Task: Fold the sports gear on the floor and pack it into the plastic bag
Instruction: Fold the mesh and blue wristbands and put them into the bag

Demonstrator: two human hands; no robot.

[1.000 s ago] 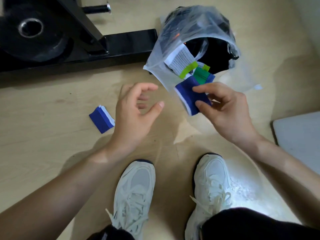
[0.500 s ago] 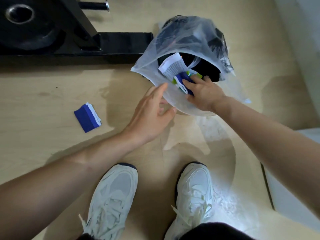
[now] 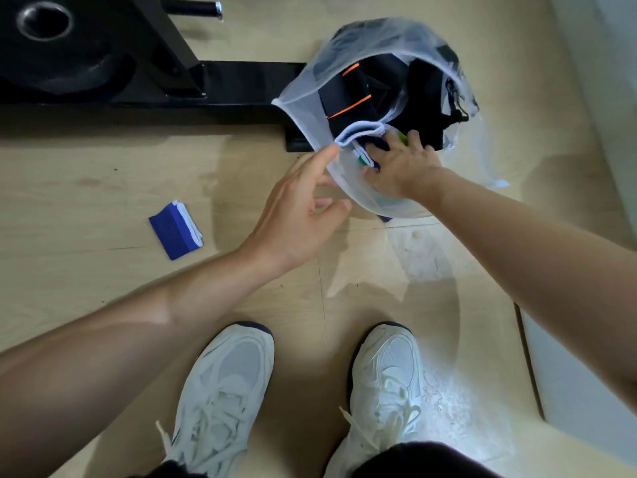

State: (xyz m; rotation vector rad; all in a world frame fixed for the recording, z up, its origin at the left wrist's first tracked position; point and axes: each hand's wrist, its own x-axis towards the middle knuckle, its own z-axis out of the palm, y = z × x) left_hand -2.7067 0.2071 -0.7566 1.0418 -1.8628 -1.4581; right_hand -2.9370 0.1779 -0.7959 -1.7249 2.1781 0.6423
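A clear plastic bag [image 3: 310,108] lies open on the wooden floor, holding black gear with orange stripes [image 3: 348,94] and a white band [image 3: 358,131]. My right hand [image 3: 401,167] is inside the bag's mouth, fingers curled round a folded blue wristband [image 3: 370,150] with white and green edges. My left hand [image 3: 300,208] hovers open just outside the bag's near rim, its fingertip touching the plastic. A second folded blue wristband [image 3: 175,229] with white edges lies on the floor to the left.
A black weight plate [image 3: 58,46] and black machine frame [image 3: 220,88] stand at the back left, close behind the bag. My two white sneakers [image 3: 227,391] are planted below. A pale wall and a white panel [image 3: 572,384] border the right side.
My right hand carried the blue wristband from above the floor into the bag's mouth and pushed it deeper. My left hand reached forward to the bag's rim.
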